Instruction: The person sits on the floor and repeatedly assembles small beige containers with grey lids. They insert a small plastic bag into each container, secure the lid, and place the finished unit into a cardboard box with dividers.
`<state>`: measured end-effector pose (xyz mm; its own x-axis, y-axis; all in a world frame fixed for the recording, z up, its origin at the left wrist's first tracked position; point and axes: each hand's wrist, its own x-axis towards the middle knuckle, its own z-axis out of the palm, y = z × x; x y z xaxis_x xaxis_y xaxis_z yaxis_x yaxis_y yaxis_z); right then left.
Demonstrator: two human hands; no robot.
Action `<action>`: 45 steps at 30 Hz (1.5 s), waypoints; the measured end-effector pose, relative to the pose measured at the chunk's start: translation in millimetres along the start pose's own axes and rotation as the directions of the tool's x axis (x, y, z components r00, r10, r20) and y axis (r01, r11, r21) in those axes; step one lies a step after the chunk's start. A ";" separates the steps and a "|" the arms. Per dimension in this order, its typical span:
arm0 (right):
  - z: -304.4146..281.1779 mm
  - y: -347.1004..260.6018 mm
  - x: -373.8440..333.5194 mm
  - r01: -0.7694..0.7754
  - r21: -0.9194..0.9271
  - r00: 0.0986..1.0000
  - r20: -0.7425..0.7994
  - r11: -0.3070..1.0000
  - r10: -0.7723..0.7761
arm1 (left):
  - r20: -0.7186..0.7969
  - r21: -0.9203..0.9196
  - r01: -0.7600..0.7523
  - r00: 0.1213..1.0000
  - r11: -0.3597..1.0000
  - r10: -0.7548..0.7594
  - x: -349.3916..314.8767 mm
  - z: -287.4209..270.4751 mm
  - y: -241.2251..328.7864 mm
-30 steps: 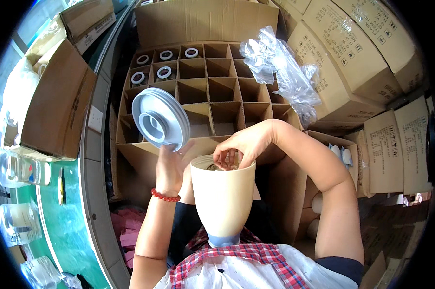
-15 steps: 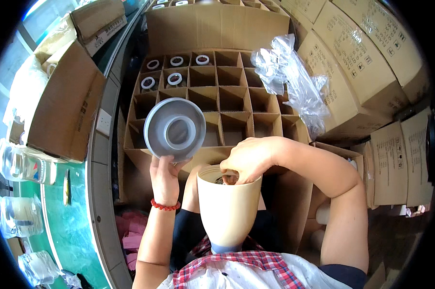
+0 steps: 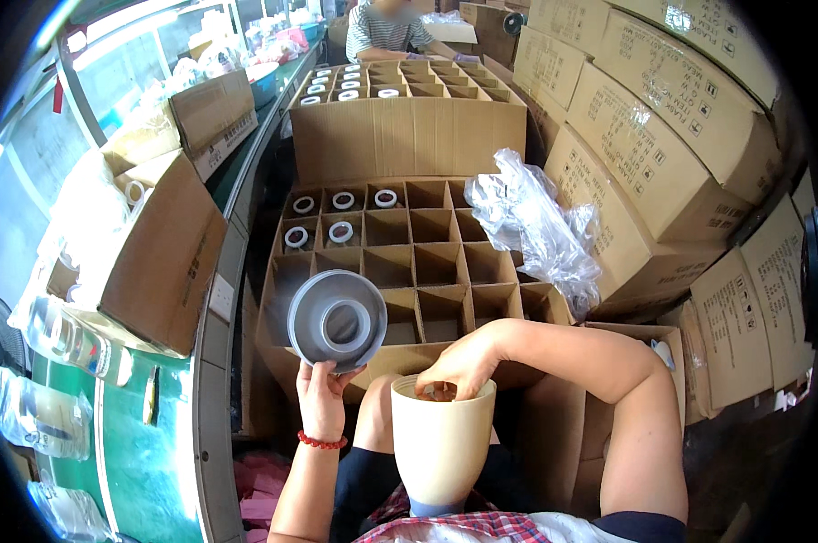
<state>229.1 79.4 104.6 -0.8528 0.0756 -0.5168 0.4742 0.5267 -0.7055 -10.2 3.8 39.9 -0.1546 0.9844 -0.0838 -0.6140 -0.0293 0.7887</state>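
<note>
My left hand (image 3: pixel 323 398), with a red bead bracelet, grips the lower edge of a grey round plastic part (image 3: pixel 370 303). This part is like a shallow dish, with a raised ring at its middle. Between my legs stands a tall cream container (image 3: pixel 443 457), wide at the mouth and narrowing to a blue-grey base. My right hand (image 3: pixel 463 362) reaches into its mouth with curled fingers. The fingertips and whatever they hold are hidden inside; something brownish shows there. Ahead is a carton with cardboard dividers (image 3: pixel 431 308); several white-ringed vessels (image 3: pixel 340 233) stand in its far left cells.
Clear plastic wrap (image 3: pixel 535 226) drapes over the carton's right side. Behind it stands a second divided carton (image 3: pixel 409 136), with a person (image 3: pixel 386 36) beyond. Stacked cartons (image 3: pixel 644 172) line the right. On the left, a green bench (image 3: pixel 146 462) carries a cutter (image 3: pixel 151 395) and wrapped containers (image 3: pixel 42 416).
The view has tilted up, bringing the far carton and the person into sight. Both hands keep their holds; the grey part stays raised and the right fingers remain in the cream container.
</note>
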 end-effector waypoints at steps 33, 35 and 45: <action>-8.0 44.4 6.6 0.276 0.181 0.960 -0.092 0.944 -0.263 | -0.247 -0.127 0.052 0.965 0.991 -0.082 8.0 -51.8 -19.2; 0.8 53.6 12.8 0.244 0.173 0.968 -0.106 0.954 -0.228 | -0.232 -0.111 0.035 0.971 0.993 -0.060 14.9 -58.5 -23.9; -27.6 28.7 9.2 -0.095 -0.024 0.994 -0.059 0.995 0.093 | -0.223 -0.077 0.047 0.973 0.996 -0.063 32.1 -66.2 -24.3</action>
<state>228.8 118.6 93.0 -0.8161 0.1740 -0.5511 0.5476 0.5374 -0.6413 -51.5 24.7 -22.3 -0.2841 0.9208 -0.2672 -0.6787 0.0037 0.7344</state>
